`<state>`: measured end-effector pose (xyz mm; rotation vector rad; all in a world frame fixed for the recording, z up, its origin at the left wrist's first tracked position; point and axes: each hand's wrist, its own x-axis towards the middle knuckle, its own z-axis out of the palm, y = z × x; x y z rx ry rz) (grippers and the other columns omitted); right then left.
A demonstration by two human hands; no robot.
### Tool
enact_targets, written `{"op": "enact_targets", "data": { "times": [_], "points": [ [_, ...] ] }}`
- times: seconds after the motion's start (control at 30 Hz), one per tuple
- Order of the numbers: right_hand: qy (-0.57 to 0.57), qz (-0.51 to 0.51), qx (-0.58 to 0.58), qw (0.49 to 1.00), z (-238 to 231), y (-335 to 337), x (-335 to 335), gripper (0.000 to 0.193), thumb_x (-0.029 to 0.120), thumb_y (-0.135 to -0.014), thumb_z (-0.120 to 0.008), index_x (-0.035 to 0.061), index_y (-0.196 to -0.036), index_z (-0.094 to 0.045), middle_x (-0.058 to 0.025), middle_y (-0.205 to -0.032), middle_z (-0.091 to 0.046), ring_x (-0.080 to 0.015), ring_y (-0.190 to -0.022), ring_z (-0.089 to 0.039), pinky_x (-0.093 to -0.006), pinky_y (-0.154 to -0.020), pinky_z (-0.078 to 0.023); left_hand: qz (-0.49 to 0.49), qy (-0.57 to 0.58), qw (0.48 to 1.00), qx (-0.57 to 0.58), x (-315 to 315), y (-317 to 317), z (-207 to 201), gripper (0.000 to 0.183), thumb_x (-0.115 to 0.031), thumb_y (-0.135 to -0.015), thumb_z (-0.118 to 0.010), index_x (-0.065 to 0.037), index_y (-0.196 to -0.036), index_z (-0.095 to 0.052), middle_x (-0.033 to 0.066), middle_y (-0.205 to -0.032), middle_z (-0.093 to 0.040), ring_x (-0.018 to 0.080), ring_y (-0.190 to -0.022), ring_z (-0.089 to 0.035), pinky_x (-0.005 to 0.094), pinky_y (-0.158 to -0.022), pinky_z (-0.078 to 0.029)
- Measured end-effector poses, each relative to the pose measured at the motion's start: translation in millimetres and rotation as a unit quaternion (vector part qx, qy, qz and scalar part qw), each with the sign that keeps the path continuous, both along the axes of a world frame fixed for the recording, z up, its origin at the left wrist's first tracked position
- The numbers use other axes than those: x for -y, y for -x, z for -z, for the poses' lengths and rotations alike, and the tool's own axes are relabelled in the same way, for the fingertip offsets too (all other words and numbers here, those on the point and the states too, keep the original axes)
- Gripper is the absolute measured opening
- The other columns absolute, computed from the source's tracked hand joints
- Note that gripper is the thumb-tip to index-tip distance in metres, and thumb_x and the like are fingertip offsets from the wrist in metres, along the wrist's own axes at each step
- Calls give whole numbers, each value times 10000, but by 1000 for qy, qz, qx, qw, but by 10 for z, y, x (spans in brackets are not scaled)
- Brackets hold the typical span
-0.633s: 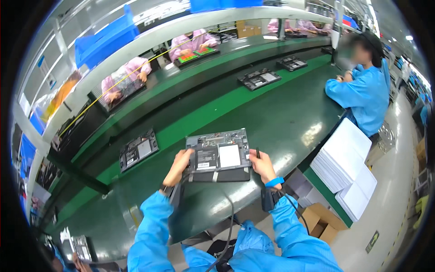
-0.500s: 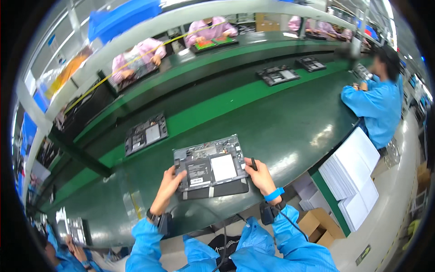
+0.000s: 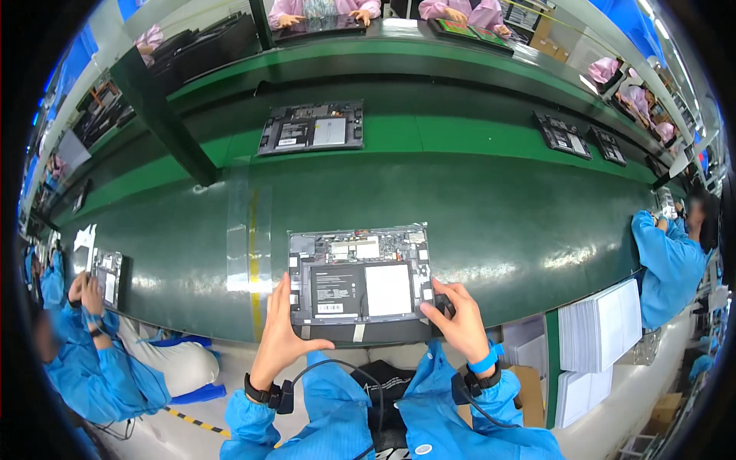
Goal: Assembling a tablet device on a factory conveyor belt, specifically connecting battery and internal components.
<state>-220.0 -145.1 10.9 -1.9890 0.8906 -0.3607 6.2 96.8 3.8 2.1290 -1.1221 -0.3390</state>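
In front of me on the green bench lies an opened laptop base (image 3: pixel 357 272), its battery, white rectangular pad and circuit boards facing up. Beneath its near edge a dark flat panel (image 3: pixel 383 331) sticks out. My left hand (image 3: pixel 282 333) is beside the base's left edge, fingers stretched along it and thumb spread away over the near side. At the opposite edge, my right hand (image 3: pixel 460 314) rests its thumb on the near right corner. Its curled fingers hold a short black pen-like tool (image 3: pixel 445 304), partly hidden.
Another opened laptop base (image 3: pixel 313 126) sits on the bright green strip beyond, with two more at far right. Clear tape with a yellow line (image 3: pixel 254 230) crosses the bench. White sheet stacks (image 3: pixel 598 322) stand right. Co-workers in blue (image 3: pixel 107 368) sit at both sides; others in pink work opposite.
My view has swung left and the laptop base appears squarer to me. My left thumb has come off the base and spread outward. The black tool stays in my right hand.
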Motion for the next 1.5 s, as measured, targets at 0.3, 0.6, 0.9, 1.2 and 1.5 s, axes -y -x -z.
{"op": "enact_targets", "data": {
  "times": [0.3,0.6,0.9,1.2,1.5],
  "points": [
    [42,-47,-9,998,86,133,-180,952,289,-683,-942,-44,-1451,-489,-164,-1225,-539,-255,-848,-604,-338,-764,-530,-34,29,997,70,3,35,163,1262,-265,-540,-986,40,-1555,-302,230,-1507,-438,408,-1327,-450,465,-1105,-401],
    [-44,85,231,968,-484,255,240,452,318,-1059,-495,-71,-1045,-724,-127,-969,-683,-134,-734,-642,-255,-604,-476,-22,-30,982,183,146,-9,-311,1022,-297,-661,-922,33,-1488,-420,215,-1449,-497,372,-1272,-498,459,-1040,-432],
    [169,-280,201,923,-928,-725,622,264,162,-844,-796,16,-1048,-713,-97,-813,-684,-218,-627,-653,-322,-546,-507,374,-65,828,412,869,-193,-361,653,-480,-911,-657,67,-1267,-623,169,-1355,-598,287,-1147,-573,412,-958,-453],
    [233,-396,166,873,-207,-1115,707,353,86,-814,-791,24,-1156,-727,-89,-996,-732,-207,-697,-716,-309,-590,-591,395,-39,819,415,914,-306,-158,550,-436,-929,-629,52,-1172,-706,178,-1284,-642,303,-1112,-616,415,-926,-492],
    [339,-462,96,814,18,-1163,617,425,389,-870,-753,107,-1188,-737,-132,-1092,-757,-80,-574,-641,-192,-485,-458,366,-24,822,436,918,-368,-202,321,-214,-909,-547,-2,-1061,-734,139,-1172,-692,300,-1062,-650,418,-922,-491]
  ]
}}
